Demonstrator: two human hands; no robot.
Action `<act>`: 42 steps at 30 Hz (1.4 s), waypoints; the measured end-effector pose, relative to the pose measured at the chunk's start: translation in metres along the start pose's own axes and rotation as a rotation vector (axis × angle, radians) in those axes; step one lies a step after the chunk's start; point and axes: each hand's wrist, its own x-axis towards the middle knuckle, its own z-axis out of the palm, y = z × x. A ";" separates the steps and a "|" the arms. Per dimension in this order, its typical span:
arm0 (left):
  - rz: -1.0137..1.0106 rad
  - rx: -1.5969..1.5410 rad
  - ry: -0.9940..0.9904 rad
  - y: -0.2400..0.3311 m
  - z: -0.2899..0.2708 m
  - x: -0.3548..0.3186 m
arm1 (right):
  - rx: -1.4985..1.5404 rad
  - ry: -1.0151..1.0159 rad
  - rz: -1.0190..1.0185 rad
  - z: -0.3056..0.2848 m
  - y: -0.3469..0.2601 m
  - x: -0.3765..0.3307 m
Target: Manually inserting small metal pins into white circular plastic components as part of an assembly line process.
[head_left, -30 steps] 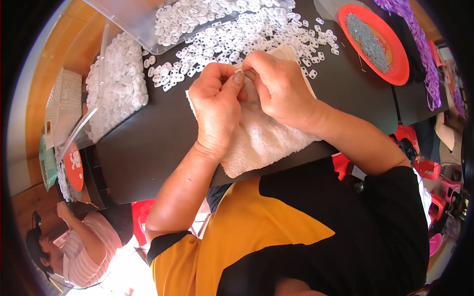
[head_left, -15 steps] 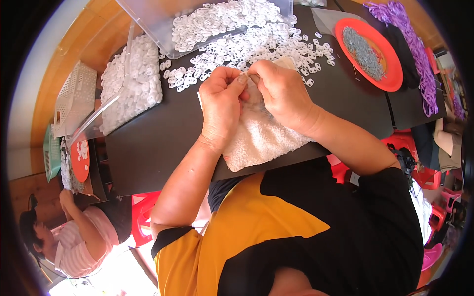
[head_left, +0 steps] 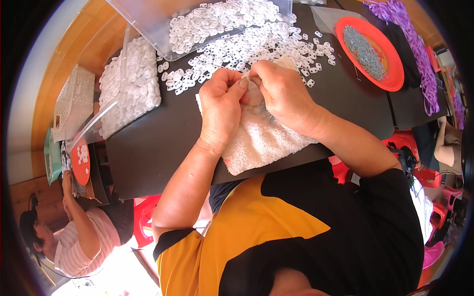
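Observation:
My left hand (head_left: pixel 220 108) and my right hand (head_left: pixel 287 101) meet at their fingertips above a cream terry towel (head_left: pixel 261 150). The left thumb and forefinger pinch a small white plastic piece, of which only a bit shows. My right fingers are pinched against the same spot; whatever they grip is hidden. Thin grey metal pins (head_left: pixel 269 114) lie on the towel, partly covered by my right hand. Just beyond both hands spreads a loose heap of white two-holed plastic pieces (head_left: pixel 232 55).
A clear plastic bin (head_left: pixel 163 39) tips open toward the heap. Another clear box (head_left: pixel 131 84) of white pieces stands at left. A red plate (head_left: pixel 397 74) of grey pins and purple ribbons (head_left: pixel 417 59) lie at right. At far left a co-worker (head_left: pixel 81 241) sits by another red plate (head_left: pixel 81 170).
My hands stay pinched together in nearly the same place. The co-worker's arm at left has risen toward the red plate there. The view has shifted slightly.

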 end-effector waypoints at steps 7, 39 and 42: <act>0.025 0.053 0.014 -0.002 0.003 0.000 | -0.022 0.024 0.021 0.006 0.001 -0.002; 0.053 -0.042 -0.060 0.004 -0.005 0.004 | -0.572 -0.346 0.033 -0.050 0.008 0.026; 0.021 -0.074 -0.050 0.012 -0.006 0.002 | -0.647 -0.377 -0.056 -0.047 0.000 0.020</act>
